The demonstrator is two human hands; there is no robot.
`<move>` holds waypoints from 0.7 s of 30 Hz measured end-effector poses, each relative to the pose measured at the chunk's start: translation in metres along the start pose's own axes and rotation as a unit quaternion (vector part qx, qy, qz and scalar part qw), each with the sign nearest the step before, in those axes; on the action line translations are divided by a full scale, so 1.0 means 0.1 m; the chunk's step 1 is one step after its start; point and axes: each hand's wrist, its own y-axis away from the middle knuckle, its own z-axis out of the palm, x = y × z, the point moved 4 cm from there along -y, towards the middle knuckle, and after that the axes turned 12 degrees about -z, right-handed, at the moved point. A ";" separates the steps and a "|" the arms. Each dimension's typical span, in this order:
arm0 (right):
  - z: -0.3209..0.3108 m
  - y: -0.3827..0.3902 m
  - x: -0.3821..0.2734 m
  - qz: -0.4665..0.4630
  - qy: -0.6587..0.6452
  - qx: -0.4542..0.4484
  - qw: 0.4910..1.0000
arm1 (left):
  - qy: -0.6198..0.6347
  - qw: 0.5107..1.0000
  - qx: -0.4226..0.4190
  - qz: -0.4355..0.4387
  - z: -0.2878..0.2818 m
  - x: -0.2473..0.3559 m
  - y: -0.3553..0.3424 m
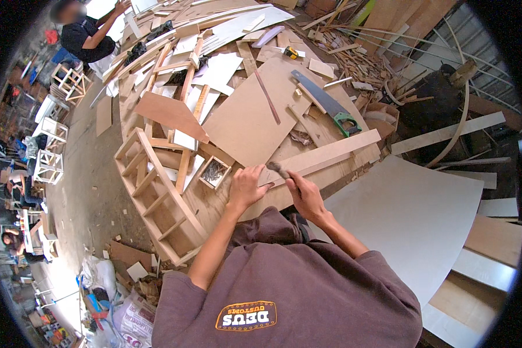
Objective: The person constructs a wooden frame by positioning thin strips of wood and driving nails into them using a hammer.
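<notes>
My right hand (305, 197) is closed round the handle of a hammer (278, 169), its dark head just above the near end of a long pale wooden board (325, 155). Beside the hammer head, my left hand (246, 188) grips that board end with bent fingers; whether a nail is between them is too small to tell. The board lies slantwise on the worktable toward the right. Left of my left hand stands a small open wooden box (216, 172) holding what look like nails. A ladder-like wooden frame (162, 200) leans at the table's left edge.
A green-handled handsaw (325, 101), a yellow tape measure (290, 53) and a large brown panel (249, 119) lie on the table. Offcuts (214, 72) pile up farther back. A big white sheet (406, 214) stands at right. Another person (84, 37) works at the far left.
</notes>
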 end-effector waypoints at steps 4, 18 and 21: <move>-0.01 0.20 0.07 0.031 -0.047 0.086 0.995 | 0.003 1.000 -0.028 -0.011 0.01 0.02 0.00; -0.32 -0.10 -0.23 -0.013 -0.025 0.133 0.991 | 0.005 0.999 -0.038 -0.026 -0.04 0.02 0.04; -0.17 0.13 0.02 -0.050 -0.145 0.246 0.957 | 0.001 0.999 -0.032 -0.017 -0.04 0.04 0.02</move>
